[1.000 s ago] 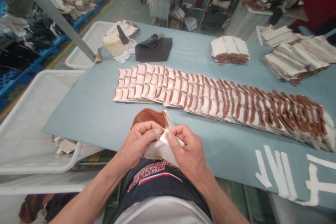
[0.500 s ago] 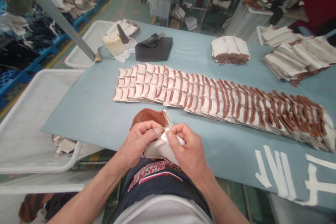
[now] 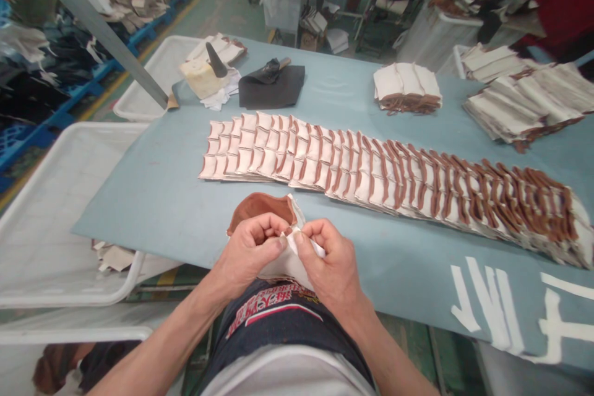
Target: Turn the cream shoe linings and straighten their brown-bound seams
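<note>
Red Chinese characters (image 3: 266,304) on dark apron (image 3: 288,333); fingers (image 3: 321,231) pinch brown-white piece (image 3: 265,205).

Red Chinese characters (image 3: 262,308) edged in white run across the front of a dark apron (image 3: 297,339) in a workroom, set above a red-and-white stripe (image 3: 288,308). One resembles 火, "fire"; the rest are too blurred to read with confidence. Smaller red lettering (image 3: 278,289) sits just above them, its wording unclear. On the blue-green table (image 3: 153,179), white strips (image 3: 497,306) lie in angular strokes at the near right; whether they form a sign cannot be told.
</note>
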`<state>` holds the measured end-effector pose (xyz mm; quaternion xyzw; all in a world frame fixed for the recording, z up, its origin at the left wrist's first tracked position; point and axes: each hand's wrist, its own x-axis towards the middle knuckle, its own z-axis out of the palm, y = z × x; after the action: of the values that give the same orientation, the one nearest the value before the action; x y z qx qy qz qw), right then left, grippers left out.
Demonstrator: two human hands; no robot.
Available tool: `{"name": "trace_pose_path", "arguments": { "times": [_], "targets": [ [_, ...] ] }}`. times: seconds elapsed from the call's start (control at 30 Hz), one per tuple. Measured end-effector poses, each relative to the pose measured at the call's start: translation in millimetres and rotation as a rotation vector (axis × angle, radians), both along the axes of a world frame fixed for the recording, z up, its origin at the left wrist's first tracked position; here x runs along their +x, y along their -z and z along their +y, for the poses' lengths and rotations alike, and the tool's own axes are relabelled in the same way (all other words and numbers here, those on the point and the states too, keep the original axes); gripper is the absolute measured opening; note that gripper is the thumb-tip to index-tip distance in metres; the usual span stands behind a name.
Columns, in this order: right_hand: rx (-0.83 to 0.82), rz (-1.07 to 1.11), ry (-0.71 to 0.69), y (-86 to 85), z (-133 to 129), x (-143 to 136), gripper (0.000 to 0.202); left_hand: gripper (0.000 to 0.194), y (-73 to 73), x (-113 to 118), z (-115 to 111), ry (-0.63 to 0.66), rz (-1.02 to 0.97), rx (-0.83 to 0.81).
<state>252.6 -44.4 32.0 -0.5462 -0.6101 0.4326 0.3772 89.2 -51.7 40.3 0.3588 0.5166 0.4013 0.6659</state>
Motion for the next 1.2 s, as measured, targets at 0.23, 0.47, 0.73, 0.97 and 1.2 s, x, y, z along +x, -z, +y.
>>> {"name": "trace_pose_path", "arguments": {
  "times": [0.23,0.47,0.73,0.97,1.2],
  "targets": [
    [-0.172,0.148,-0.038,1.6,-0.5,0.4,0.029,0.017,-13.0,10.8,-1.8,-0.048,0.224,0.054],
    [-0.467,0.343,-0.201,-0.3,3.7,5.9,0.033,0.005,-14.4,18.9,-3.5,-0.06,0.328,0.172],
    [-0.324,0.358,-0.076,-2.0,3.6,-9.1,0.035,0.012,-20.9,33.7,-2.8,-0.136,0.424,0.405],
    [-0.311,0.332,-0.133,-4.1,5.5,-3.7,0.044,0.007,-32.2,7.3,14.6,0.041,0.147,0.263],
    [-0.382,0.272,-0.352,-17.1,-9.2,29.2,0.052,0.008,-61.5,-10.8,23.4,0.22,0.124,0.205]
  ]
}}
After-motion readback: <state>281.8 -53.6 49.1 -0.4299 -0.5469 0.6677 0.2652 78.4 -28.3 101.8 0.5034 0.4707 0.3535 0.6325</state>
